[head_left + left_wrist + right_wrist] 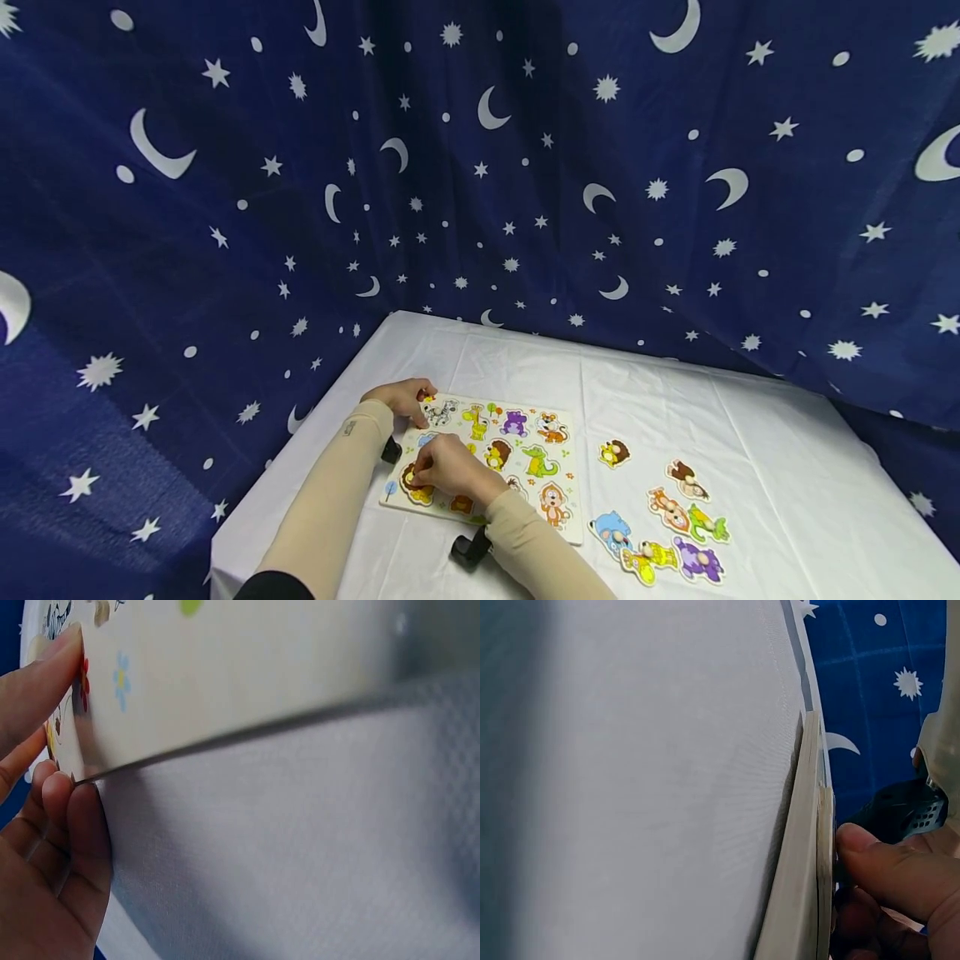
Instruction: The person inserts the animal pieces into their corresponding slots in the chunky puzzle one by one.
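Observation:
A wooden animal puzzle board [572,527] lies on the white-covered table. My left hand [401,400] holds its far left corner; in the left wrist view the thumb [45,686] rests on the top face and the other fingers curl at the edge. Near the board's front left corner, my right hand [453,467] pinches the lion piece [418,490]. The right wrist view shows that piece's edge [825,862] lying over the board's thicker edge; the fingers hide its knob. Whether the piece is seated cannot be told.
Right of the board lie several loose pieces: a hedgehog [614,452], a brown animal [687,480], a monkey [667,509], a crocodile [708,523], a blue animal [611,530], a giraffe [648,561] and a purple hippo [698,559]. A dark blue star-patterned curtain [450,225] hangs behind.

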Demonstrator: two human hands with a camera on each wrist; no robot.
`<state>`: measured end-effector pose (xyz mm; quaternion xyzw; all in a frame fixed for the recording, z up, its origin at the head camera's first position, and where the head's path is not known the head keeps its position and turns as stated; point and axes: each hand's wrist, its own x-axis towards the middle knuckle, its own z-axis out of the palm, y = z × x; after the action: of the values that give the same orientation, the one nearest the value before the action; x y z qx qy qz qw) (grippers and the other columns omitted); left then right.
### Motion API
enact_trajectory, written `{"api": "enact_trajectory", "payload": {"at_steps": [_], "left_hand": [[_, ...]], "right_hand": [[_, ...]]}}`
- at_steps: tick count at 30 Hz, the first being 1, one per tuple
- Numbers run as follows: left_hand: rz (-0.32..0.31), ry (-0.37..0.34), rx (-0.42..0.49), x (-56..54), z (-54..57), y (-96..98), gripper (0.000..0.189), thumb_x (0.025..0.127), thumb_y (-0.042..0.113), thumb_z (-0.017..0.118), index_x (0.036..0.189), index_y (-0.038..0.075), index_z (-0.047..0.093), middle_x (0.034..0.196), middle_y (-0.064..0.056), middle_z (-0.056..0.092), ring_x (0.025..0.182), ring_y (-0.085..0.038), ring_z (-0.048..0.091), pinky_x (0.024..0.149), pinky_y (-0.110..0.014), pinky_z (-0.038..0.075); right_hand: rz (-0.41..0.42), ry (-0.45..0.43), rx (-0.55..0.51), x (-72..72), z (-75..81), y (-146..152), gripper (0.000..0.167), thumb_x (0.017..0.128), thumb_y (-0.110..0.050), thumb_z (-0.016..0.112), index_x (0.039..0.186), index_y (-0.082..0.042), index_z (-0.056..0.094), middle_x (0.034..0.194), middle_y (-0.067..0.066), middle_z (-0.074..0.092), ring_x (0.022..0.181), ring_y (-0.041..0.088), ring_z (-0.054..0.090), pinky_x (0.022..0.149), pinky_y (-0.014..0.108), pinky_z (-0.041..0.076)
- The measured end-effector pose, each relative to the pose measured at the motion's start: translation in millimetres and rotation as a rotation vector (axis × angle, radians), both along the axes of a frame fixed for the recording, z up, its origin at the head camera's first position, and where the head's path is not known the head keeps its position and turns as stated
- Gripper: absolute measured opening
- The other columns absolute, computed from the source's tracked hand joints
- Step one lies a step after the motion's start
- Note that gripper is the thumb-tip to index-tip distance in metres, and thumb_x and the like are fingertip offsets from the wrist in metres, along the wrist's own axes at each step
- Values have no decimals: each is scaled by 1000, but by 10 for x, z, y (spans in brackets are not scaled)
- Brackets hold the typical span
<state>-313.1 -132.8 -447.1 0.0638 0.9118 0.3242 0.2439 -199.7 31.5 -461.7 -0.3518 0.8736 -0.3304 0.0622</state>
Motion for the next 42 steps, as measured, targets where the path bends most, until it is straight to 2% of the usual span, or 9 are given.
{"api": "enact_trajectory", "payload": {"at_steps": [9,15,19,26,29,33,37,42], "left_hand": [[-20,34,8,-27,6,30,58,73,1,84,125,14,60,115,-7,54,108,-21,49,103,-38,37],[-42,54,-20,-32,16,32,60,73,4,85,126,16,60,111,-6,52,104,-21,48,97,-37,37],[-46,58,-22,-38,-12,27,60,73,5,85,127,15,59,113,-7,52,105,-22,48,98,-38,37],[-57,42,15,1,5,2,57,73,3,84,124,13,61,110,-8,51,105,-22,48,97,-36,37],[-89,53,15,35,46,-9,55,73,3,85,122,10,60,107,-9,51,101,-22,48,93,-34,38],[-75,51,15,44,65,-8,56,73,2,85,123,10,60,110,-9,53,103,-22,49,98,-36,39],[-30,37,7,26,32,-9,59,73,1,84,126,11,60,116,-8,56,109,-22,50,105,-40,36],[-50,55,-3,17,27,0,60,74,2,83,129,9,58,114,-8,55,107,-22,49,103,-38,37]], "right_hand": [[35,14,29,-37,-32,0,15,83,-14,81,70,-11,75,65,-6,69,58,-8,47,60,11,41],[24,-2,32,-41,-22,8,15,84,-15,81,71,-12,75,64,-7,68,58,-7,47,60,12,41],[24,-7,37,-35,-21,0,15,84,-14,81,70,-12,74,63,-8,67,58,-6,47,61,12,41],[27,16,75,-11,-9,-18,14,83,-14,81,72,-11,74,66,-7,66,61,-5,48,63,12,42],[29,21,92,-1,-3,-15,11,83,-14,81,75,-10,74,69,-7,67,63,-4,49,64,13,42],[15,0,76,-2,7,15,8,83,-13,81,79,-9,76,72,-5,69,64,-4,50,65,13,43],[-4,-32,27,6,24,52,7,82,-12,82,82,-7,77,76,-1,72,64,-5,52,64,13,45],[-24,-59,-13,9,33,138,8,83,-12,81,86,-5,78,78,-1,74,65,-4,51,64,15,45]]}}
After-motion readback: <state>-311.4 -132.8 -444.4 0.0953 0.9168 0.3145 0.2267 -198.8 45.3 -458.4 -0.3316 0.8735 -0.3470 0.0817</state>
